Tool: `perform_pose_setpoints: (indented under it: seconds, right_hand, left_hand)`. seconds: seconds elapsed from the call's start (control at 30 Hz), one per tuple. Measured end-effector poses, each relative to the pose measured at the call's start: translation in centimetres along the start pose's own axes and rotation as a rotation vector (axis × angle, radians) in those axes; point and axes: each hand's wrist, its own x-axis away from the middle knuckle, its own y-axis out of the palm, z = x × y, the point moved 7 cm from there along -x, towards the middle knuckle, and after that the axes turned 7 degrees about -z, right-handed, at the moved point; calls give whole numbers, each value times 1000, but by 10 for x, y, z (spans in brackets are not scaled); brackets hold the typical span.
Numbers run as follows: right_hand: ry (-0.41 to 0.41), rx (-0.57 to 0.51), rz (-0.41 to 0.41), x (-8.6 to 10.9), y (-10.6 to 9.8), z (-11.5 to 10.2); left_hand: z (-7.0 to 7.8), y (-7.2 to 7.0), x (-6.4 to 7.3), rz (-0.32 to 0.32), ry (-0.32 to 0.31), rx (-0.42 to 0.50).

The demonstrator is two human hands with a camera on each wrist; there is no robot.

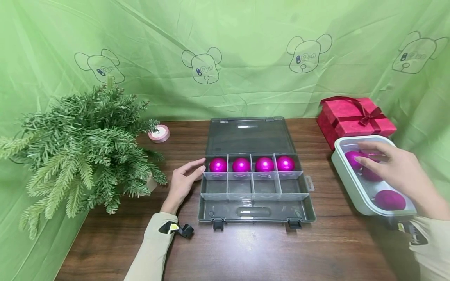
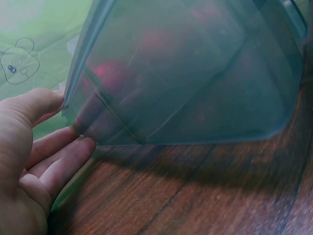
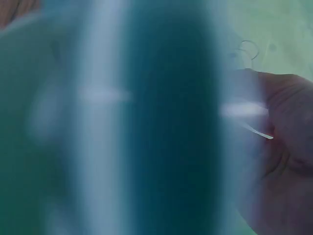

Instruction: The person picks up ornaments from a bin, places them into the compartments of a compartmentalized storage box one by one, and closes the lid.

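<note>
- Left hand (image 1: pixel 183 185): loosely spread, thumb and fingertips touching the left wall of the box (image 1: pixel 291 205) near its far corner, without clasping it.
- Right hand (image 1: pixel 397 166): above the tub (image 1: pixel 347 191), thumb and forefinger parted near the balls at its far end; whether they have hold of one I cannot tell, and the right wrist view is blurred.
- Box: middle of the table (image 1: pixel 253 257), lid (image 1: pixel 249 136) laid back on the far side; four shiny magenta balls (image 1: pixel 241 165) fill the far row, one per compartment.
- Tub: on the right, with at least three magenta balls (image 1: pixel 390 200) inside, one lying at the near end.
- Red gift box (image 1: pixel 337 113): just beyond the tub.
- Left side: bushy green tree (image 1: pixel 95 148), pink ribbon roll (image 1: pixel 159 134) at its far right.
</note>
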Motion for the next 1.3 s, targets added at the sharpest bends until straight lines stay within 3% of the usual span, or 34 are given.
perform_pose_setpoints:
  seconds: [0.47, 0.87, 1.3]
  right_hand:
    - [-3, 7, -65, -7, 16, 18]
    - [-116, 41, -61, -13, 28, 24]
    - [-161, 134, -72, -18, 35, 23]
  left_hand:
    - [1, -1, 0, 12, 2, -3]
    - [-1, -1, 0, 5, -11, 9]
    - [-1, -1, -1, 9, -8, -9]
